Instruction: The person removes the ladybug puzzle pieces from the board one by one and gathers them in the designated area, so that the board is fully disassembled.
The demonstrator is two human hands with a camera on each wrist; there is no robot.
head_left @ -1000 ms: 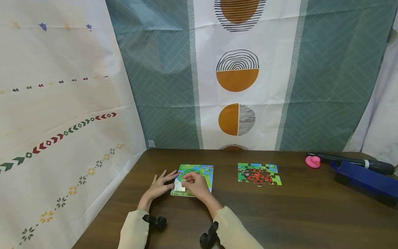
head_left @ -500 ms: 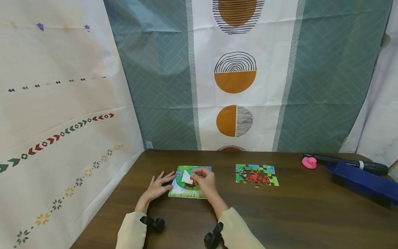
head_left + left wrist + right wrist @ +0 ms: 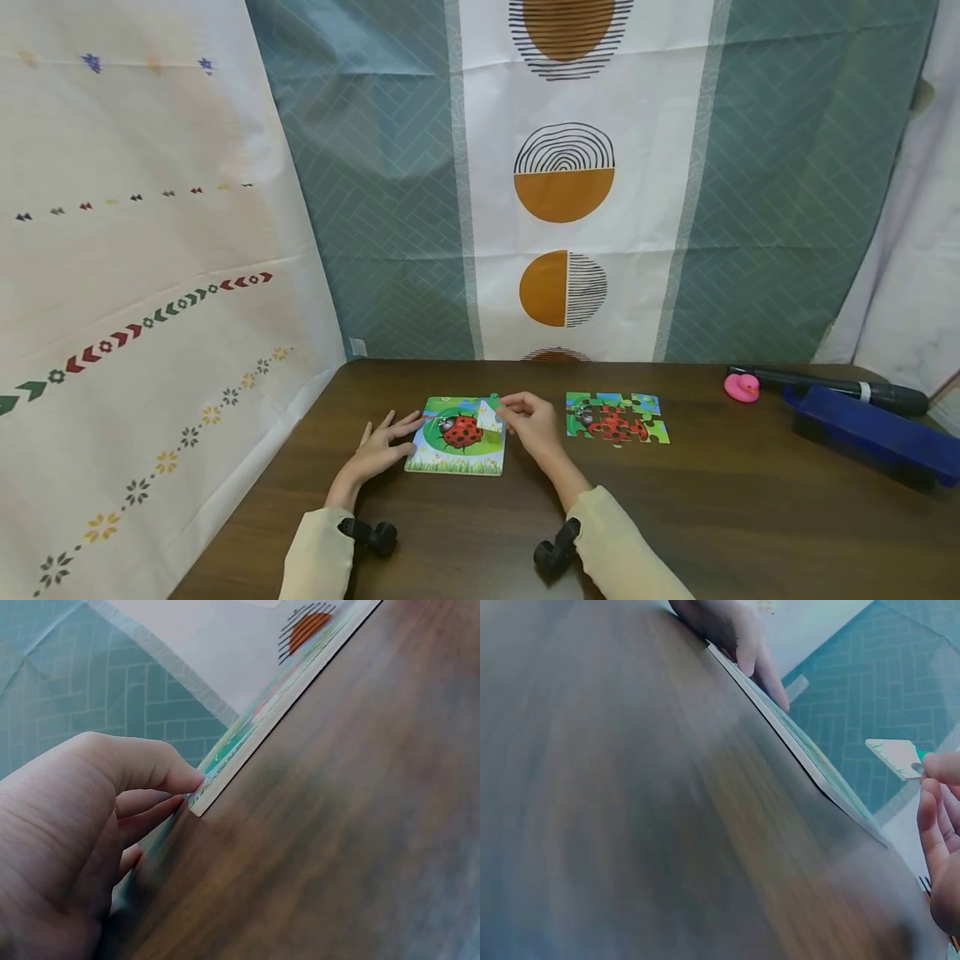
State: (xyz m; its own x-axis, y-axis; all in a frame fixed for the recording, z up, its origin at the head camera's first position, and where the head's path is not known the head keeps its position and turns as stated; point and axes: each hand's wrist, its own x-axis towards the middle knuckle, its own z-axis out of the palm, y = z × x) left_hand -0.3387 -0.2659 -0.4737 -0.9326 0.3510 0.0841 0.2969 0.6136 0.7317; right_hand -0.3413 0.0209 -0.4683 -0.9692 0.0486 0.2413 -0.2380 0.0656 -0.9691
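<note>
A square ladybug picture board (image 3: 454,463) lies on the table. Beside its left edge my left hand (image 3: 378,454) rests with fingers spread, and the thumb touches the board's near-left corner, as the left wrist view shows (image 3: 97,810). Pinched between thumb and fingers of my right hand (image 3: 538,427) is a small puzzle piece (image 3: 489,416), white with some green. It is held up above the board's right side in the head view; in the right wrist view the piece (image 3: 892,756) is tilted and clear of the board.
Right of the board lies a group of joined ladybug puzzle pieces (image 3: 617,422), with gaps among them. Farther right are a pink toy duck (image 3: 742,387), a black rod with a thick handle (image 3: 896,400) and a long blue container (image 3: 877,427). A patterned curtain (image 3: 405,275) hangs behind the table.
My right hand has moved right across the board with the puzzle piece, uncovering the ladybug picture. The left hand has stayed by the board's left edge.
</note>
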